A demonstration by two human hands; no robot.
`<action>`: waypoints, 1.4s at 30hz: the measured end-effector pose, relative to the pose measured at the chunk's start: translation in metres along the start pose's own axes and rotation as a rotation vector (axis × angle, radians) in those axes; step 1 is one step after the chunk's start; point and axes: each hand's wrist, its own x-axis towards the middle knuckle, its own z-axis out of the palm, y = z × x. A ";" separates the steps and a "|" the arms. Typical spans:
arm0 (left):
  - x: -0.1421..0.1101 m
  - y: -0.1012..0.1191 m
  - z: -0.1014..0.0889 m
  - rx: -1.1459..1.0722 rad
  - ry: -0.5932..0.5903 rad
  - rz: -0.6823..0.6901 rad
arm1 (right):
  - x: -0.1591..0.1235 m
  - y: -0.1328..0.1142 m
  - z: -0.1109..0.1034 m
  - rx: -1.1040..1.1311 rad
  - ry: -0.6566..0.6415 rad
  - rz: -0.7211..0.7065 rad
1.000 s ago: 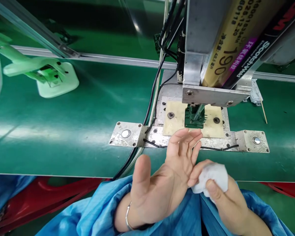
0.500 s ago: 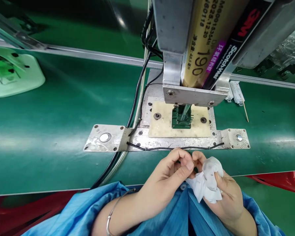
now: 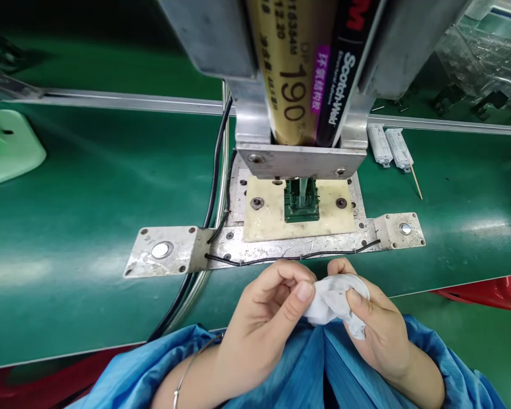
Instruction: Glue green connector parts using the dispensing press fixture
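My left hand and my right hand meet low in the middle of the view, both pinching a crumpled white wipe between them. The left thumb and fingers grip its left end; the right thumb presses its right side. Just beyond the hands lies a worn metal fixture plate with a cream block holding a small green part. Above that part hangs a dispenser with a gold adhesive cartridge in a metal bracket.
The green conveyor belt runs left to right. Black cables drop down beside the fixture. Two small white tubes and a wooden stick lie at the right. A pale green object sits far left. Blue sleeves fill the bottom.
My left hand went from palm-up and spread to closed on the wipe. The wipe is now held by both hands. The view has shifted right and closer to the dispenser.
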 end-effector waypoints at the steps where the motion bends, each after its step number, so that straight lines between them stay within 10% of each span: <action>1: 0.000 0.002 0.000 0.063 0.004 0.073 | -0.001 0.001 -0.002 -0.075 0.014 -0.032; 9: 0.003 0.005 0.003 0.410 -0.184 0.428 | -0.007 0.000 0.001 -0.383 0.074 -0.189; 17: 0.003 0.007 0.008 0.385 -0.238 0.293 | -0.013 0.002 -0.008 -0.285 0.072 -0.086; 28: 0.001 0.007 0.007 0.243 0.109 0.072 | -0.008 -0.003 0.001 0.134 -0.095 0.159; 36: 0.001 0.014 0.007 0.105 0.068 0.040 | -0.008 -0.005 -0.004 0.081 -0.092 0.201; 42: -0.001 0.012 0.005 0.079 -0.009 -0.008 | -0.006 -0.022 -0.010 -0.193 -0.350 0.187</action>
